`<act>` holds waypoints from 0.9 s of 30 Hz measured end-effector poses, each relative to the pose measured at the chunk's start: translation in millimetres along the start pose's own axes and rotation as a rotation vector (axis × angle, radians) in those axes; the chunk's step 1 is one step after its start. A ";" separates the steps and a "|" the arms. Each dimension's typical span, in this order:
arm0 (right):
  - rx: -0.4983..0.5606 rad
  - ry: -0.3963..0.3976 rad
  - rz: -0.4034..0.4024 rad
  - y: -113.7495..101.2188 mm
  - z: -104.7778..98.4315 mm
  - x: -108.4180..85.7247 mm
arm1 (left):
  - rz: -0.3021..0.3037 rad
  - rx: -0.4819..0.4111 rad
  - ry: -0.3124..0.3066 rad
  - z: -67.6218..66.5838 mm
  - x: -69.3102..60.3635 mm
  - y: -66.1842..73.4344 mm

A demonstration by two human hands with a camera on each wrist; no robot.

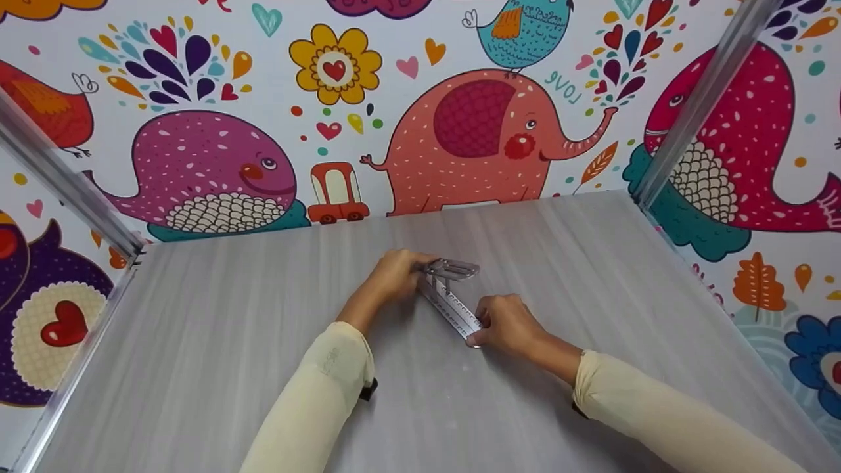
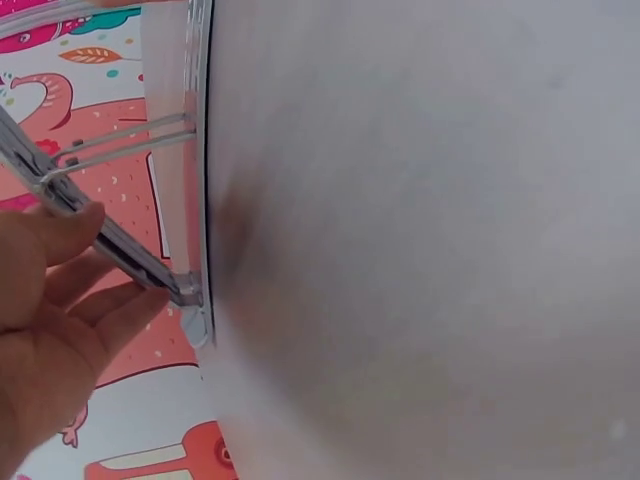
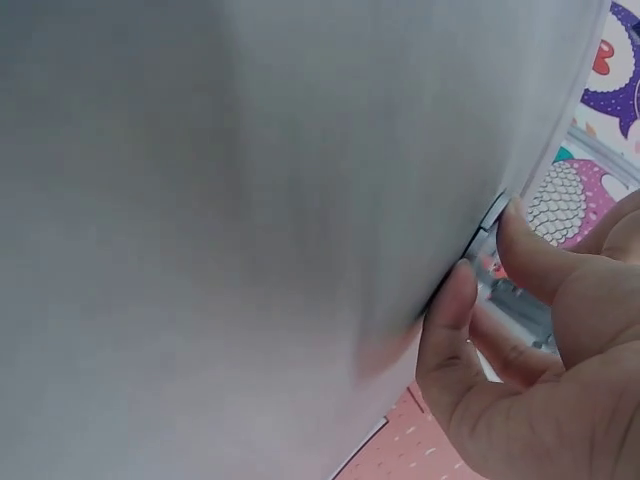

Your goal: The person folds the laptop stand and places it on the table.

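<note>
Mid-counter (image 1: 217, 341) sits a folding metal stand (image 1: 447, 302). The left hand (image 1: 396, 272) pinches its hinged arm (image 2: 128, 254) at ten o'clock, the right hand (image 1: 512, 325) its base (image 1: 468, 325) at four — seemingly angle-setting; the next move needs steady base.

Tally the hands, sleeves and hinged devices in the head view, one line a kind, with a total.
Hands: 2, the left hand and the right hand
Sleeves: 2, the left sleeve and the right sleeve
Hinged device: 1
Total: 5
</note>
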State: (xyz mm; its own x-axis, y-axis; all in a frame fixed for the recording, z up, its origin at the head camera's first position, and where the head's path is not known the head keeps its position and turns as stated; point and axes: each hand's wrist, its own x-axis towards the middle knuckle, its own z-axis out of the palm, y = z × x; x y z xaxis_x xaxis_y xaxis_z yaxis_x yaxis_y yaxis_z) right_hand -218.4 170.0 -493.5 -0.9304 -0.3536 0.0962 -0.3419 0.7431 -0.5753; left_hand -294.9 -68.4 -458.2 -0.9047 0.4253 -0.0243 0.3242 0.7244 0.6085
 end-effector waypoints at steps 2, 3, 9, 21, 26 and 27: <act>-0.012 -0.004 0.021 -3.1 0.8 0.0 | 0.005 -0.013 -0.020 -1.0 2.8 -0.5; -0.022 -0.006 0.032 -4.6 1.1 0.0 | 0.010 -0.021 -0.029 -1.3 4.0 -1.0; -0.071 -0.038 0.094 -16.0 6.3 1.7 | 0.066 -0.060 -0.043 -2.3 11.8 -6.0; -0.057 -0.114 0.177 -42.5 21.9 8.5 | 0.106 -0.139 -0.054 -2.9 17.6 -11.4; -0.060 -0.131 0.164 -47.8 25.2 10.1 | 0.093 -0.173 -0.066 -2.4 18.8 -13.2; -0.061 -0.134 0.163 -48.7 25.7 10.4 | 0.090 -0.180 -0.073 -2.5 19.2 -13.5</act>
State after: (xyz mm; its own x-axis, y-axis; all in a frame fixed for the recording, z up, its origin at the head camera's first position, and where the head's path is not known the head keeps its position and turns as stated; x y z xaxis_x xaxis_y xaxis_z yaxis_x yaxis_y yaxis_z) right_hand -208.1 115.6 -485.3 -0.9496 -0.2953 -0.1056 -0.1994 0.8284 -0.5234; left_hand -317.3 -71.4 -464.9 -0.8498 0.5269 -0.0174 0.3418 0.5758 0.7427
